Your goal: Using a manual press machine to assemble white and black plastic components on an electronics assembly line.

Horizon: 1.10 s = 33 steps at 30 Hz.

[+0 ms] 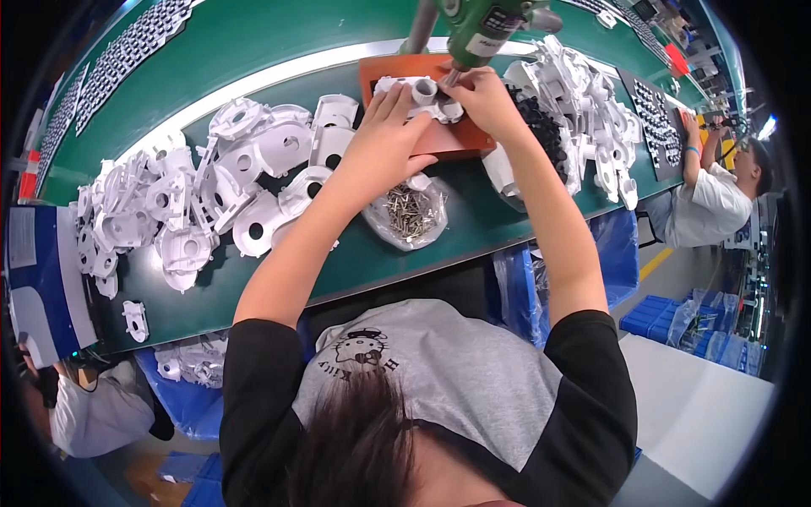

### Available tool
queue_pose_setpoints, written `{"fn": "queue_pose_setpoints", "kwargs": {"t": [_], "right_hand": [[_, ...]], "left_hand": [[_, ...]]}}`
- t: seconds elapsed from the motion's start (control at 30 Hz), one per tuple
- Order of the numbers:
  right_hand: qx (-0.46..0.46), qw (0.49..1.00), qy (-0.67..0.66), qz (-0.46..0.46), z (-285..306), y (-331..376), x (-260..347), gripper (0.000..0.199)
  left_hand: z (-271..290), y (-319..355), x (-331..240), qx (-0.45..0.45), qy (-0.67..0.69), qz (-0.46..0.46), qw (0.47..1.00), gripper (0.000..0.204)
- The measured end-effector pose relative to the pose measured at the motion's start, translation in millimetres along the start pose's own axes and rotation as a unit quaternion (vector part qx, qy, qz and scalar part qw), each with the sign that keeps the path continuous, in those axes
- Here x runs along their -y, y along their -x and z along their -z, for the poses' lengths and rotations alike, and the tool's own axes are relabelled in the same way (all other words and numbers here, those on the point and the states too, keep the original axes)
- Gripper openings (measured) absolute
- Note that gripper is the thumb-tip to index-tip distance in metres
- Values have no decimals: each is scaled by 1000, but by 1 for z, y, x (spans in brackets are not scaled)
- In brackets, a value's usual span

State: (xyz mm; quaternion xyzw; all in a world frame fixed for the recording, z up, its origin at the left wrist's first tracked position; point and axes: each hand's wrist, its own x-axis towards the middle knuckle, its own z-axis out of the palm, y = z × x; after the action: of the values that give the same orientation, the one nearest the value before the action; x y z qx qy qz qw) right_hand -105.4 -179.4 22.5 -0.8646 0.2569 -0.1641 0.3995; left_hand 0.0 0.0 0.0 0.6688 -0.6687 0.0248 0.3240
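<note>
A white plastic housing (424,91) with a round collar sits in an orange fixture (473,140) on the bench. My left hand (390,142) lies over its left side, fingers stretched out onto it and thumb spread away. Over the right side of the housing, my right hand (483,97) is closed in a pinch right by the tip of a green machine head (477,38). Whatever its fingertips hold is too small to make out. A clear plastic bag of screws (409,213) lies just below the fixture, close to my left wrist.
White plastic parts (253,144) are heaped to the left, and more white parts (583,110) to the right beside black parts (541,127). A black tray of small parts (655,122) lies farther right. Blue bins (612,253) stand below the bench edge. Co-workers sit at both sides.
</note>
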Motion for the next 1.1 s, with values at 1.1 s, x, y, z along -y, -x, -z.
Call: {"fn": "queue_pose_setpoints", "kwargs": {"t": [1.1], "right_hand": [[146, 962, 133, 188, -60, 109, 57, 8]], "left_hand": [[22, 2, 20, 55, 45, 25, 997, 55]]}}
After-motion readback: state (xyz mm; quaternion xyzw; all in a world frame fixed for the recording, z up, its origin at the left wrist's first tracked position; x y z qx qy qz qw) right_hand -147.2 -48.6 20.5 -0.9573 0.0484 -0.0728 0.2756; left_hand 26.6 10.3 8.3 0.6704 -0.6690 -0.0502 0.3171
